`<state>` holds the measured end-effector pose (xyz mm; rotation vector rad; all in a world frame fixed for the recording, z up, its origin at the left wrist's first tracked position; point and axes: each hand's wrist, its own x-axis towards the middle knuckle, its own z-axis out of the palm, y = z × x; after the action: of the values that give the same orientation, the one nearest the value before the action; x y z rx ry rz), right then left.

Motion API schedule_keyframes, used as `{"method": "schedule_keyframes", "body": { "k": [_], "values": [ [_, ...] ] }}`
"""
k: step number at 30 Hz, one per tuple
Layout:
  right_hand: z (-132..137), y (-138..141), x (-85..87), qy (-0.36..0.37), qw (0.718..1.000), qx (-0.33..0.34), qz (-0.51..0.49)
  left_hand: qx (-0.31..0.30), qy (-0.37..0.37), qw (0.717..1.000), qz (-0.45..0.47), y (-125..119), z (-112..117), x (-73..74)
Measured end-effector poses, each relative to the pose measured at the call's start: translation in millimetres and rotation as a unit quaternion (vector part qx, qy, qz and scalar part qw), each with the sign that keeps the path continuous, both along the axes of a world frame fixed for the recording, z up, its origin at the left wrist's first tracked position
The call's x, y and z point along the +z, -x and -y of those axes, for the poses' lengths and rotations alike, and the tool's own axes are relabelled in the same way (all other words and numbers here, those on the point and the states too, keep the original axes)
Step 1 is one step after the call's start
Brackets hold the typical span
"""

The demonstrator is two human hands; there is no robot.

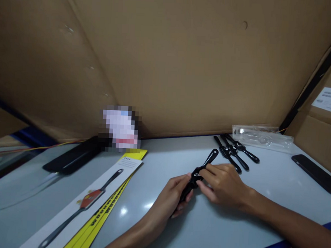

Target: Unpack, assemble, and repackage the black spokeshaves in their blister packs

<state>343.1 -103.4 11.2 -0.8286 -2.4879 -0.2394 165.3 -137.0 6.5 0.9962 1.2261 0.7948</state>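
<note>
A black spokeshave (213,155) is held slantwise above the white table in front of me. My left hand (175,195) is wrapped round its lower handle, with the thumb near the middle. At the silvery centre part, the fingers and thumb of my right hand (220,180) close on the tool; what exactly they pinch is hidden. Beyond my right hand, several more black spokeshaves (237,152) lie side by side on the table.
Clear plastic packages (264,139) lie at the back right, and a black phone-like slab (315,173) near the right edge. Left are printed cards (80,204) with yellow backing and a dark flat object (72,158). Cardboard (185,66) walls the table's (158,157) back.
</note>
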Motion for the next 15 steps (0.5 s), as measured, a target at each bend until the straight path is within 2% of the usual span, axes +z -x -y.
{"method": "schedule_keyframes", "body": {
  "k": [2,4,7,9,11,15],
  "values": [
    [2,4,-1.6,0.022,1.0,-0.014,-0.015,0.0,-0.006,1.0,-0.012,-1,0,-0.8],
    [4,8,-2.5,0.075,0.995,-0.035,-0.055,-0.006,-0.015,1.0,-0.024,-3,1,-1.7],
    [5,12,-0.9,0.202,0.968,-0.065,-0.136,-0.008,-0.025,0.999,-0.032,-3,1,-2.1],
    [4,12,1.2,0.258,0.948,-0.071,-0.172,-0.005,-0.025,0.999,-0.031,-3,1,-1.5],
    [3,9,2.7,0.249,0.949,-0.06,-0.187,-0.005,-0.02,1.0,-0.023,-3,0,-0.4],
    [1,1,1.1,0.105,0.988,0.007,-0.112,-0.002,-0.011,1.0,-0.006,-1,1,1.7]
  ]
}}
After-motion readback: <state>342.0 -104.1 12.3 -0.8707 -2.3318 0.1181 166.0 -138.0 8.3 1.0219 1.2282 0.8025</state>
